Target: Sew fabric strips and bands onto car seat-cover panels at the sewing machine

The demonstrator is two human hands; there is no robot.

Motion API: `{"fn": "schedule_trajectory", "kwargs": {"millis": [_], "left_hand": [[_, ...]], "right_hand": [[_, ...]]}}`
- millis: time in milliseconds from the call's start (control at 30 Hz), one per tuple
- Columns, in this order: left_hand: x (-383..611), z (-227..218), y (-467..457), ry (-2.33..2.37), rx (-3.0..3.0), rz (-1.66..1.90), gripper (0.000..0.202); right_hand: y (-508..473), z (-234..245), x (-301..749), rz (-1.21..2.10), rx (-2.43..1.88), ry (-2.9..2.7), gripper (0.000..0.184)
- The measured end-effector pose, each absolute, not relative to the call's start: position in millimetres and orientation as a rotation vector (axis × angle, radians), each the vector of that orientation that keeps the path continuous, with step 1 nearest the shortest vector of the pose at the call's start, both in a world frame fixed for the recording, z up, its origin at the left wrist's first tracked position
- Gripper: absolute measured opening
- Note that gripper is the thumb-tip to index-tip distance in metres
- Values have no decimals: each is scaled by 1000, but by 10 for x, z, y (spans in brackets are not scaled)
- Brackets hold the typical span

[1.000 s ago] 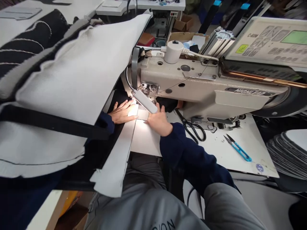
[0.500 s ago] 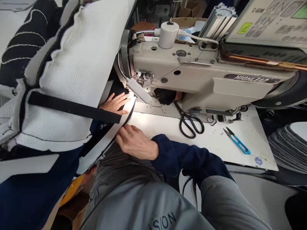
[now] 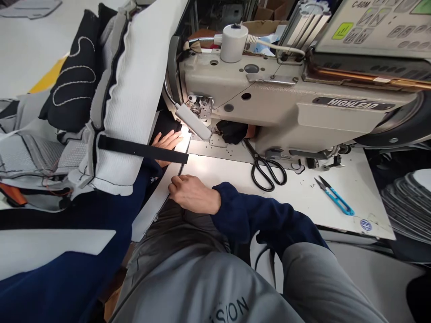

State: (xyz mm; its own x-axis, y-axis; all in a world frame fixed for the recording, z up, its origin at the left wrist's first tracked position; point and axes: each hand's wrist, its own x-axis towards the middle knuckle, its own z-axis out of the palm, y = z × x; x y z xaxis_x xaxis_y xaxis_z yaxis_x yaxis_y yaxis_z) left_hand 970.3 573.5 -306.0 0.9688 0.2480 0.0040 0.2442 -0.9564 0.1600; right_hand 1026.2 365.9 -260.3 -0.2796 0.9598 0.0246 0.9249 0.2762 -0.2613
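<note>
My left hand (image 3: 167, 142) lies flat, fingers stretched out, on dark fabric (image 3: 164, 128) just left of the needle area of the beige sewing machine (image 3: 269, 98). A black strap (image 3: 141, 149) on the bulky white quilted cover (image 3: 134, 89) crosses over my left wrist. My right hand (image 3: 191, 194) rests at the near edge of the machine table (image 3: 303, 202), fingers curled and pinching the edge of a white fabric panel (image 3: 158, 202) that hangs down toward my lap.
Black scissors (image 3: 266, 168) lie on the table under the machine arm. Blue thread snips (image 3: 335, 196) lie further right. A control panel (image 3: 377, 27) sits top right. Stacked grey pieces (image 3: 409, 204) are at the right edge. A black quilted piece (image 3: 76, 85) lies on the left pile.
My right hand drew back from beside the needle to the table's near edge. The white panel slid left off the lit table, and the quilted cover shifted left.
</note>
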Motion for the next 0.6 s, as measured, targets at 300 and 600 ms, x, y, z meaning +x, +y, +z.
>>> {"fn": "schedule_trajectory", "kwargs": {"millis": [300,600], "left_hand": [[9738,-3104,5812,377,2985,14,60],[10027,-3122,5995,447,3007,27,54]], "right_hand": [[3803,-2863,10309,31,-1787,-2372,35],[3990,-3006,10504,11,-1858,-2356,41]]}}
